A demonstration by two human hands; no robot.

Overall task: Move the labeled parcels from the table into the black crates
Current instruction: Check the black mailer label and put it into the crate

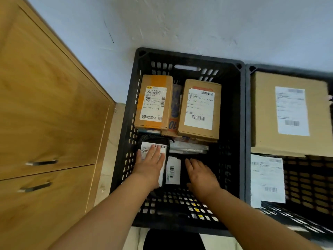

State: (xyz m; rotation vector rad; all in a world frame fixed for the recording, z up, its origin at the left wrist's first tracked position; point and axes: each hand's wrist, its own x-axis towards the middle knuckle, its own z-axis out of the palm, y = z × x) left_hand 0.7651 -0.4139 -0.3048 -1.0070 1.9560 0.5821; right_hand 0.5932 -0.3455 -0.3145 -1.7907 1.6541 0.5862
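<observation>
Left hand (150, 162) is lying flat, fingers straight, pressing the black poly-bag parcel with white label (153, 150) down at the near-left of the black slotted plastic crate (232, 123), likely seating it. Right hand (200, 175) is hovering open, gripping nothing.

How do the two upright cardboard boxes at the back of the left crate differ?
The left box carries orange tape and a label crowded with dark print, a QR code and a logo strip; the right box shows a red strip at its top and a sparser, mostly white label. The left box looks slightly narrower than the right box. Both are brown cardboard, label facing the camera, leaning against the far wall of the left crate.
</observation>
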